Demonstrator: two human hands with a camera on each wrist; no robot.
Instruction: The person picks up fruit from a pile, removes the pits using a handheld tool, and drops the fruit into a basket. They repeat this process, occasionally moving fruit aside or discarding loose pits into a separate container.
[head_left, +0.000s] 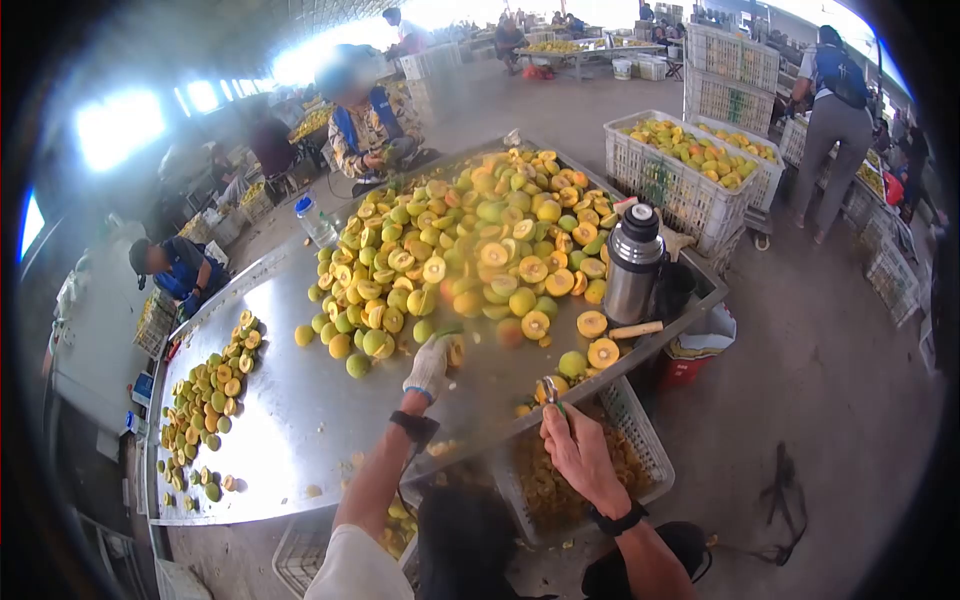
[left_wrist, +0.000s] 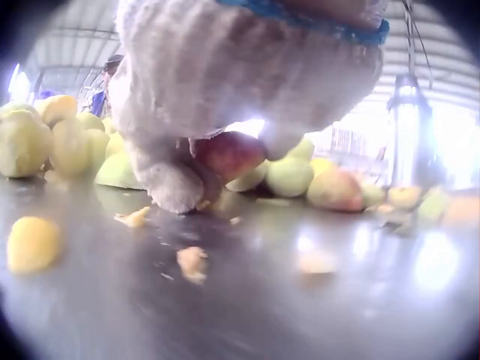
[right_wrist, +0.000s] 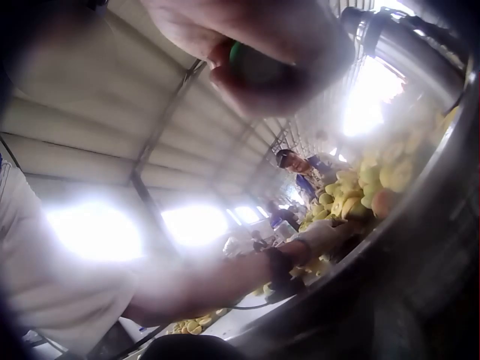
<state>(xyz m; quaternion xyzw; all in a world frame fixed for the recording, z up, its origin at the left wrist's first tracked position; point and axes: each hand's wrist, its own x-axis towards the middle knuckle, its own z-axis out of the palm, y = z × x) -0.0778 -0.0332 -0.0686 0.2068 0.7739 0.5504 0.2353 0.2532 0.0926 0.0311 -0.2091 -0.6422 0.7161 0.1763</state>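
My left hand [head_left: 428, 368], in a white knit glove with a blue cuff, reaches to the near edge of a big heap of yellow-green peaches [head_left: 400, 262], many of them cut in half. In the left wrist view its curled fingers hold a red-skinned peach [left_wrist: 231, 156] low over the metal table [left_wrist: 247, 300]. My bare right hand [head_left: 580, 455] grips a small tool [head_left: 549, 388] at the table's near edge; its metal end points up. Part of the tool's green handle [right_wrist: 235, 51] shows in the right wrist view, the rest hidden in the fist.
A steel thermos [head_left: 634, 262] and a dark cup [head_left: 675, 290] stand at the table's right edge. Peach halves [head_left: 215, 395] lie at the left. Below my right hand is a crate [head_left: 648, 440] of scraps. Full crates [head_left: 665, 195] stand behind; a person [head_left: 365, 125] sits across.
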